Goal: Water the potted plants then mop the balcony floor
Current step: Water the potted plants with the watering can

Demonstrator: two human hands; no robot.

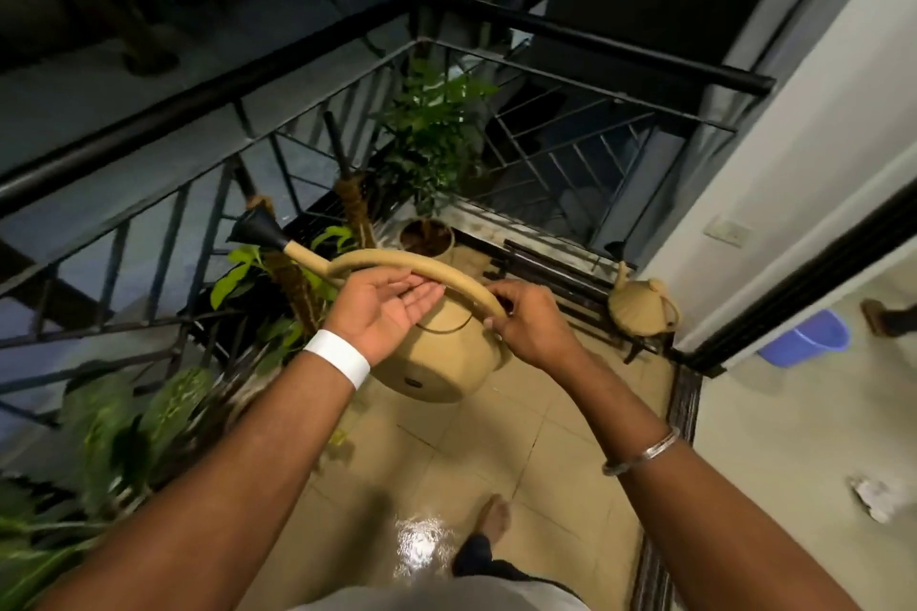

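Watering can (446, 362) hangs tilted above the balcony floor (546, 437), between both hands. The right hand (528, 320) grips the rear end of its arched handle; the left hand (392, 308) supports the handle with straight fingers. The spout (305, 257) points forward-left, toward the potted plants (233, 275).

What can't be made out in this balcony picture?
Head view:
Watering can: whether it holds water; its own wall hides the inside.
Plants at lower left: leaf detail lost to motion blur.
Blue bucket: partly behind the door frame.
Foot at the right edge: the rest is cut off.
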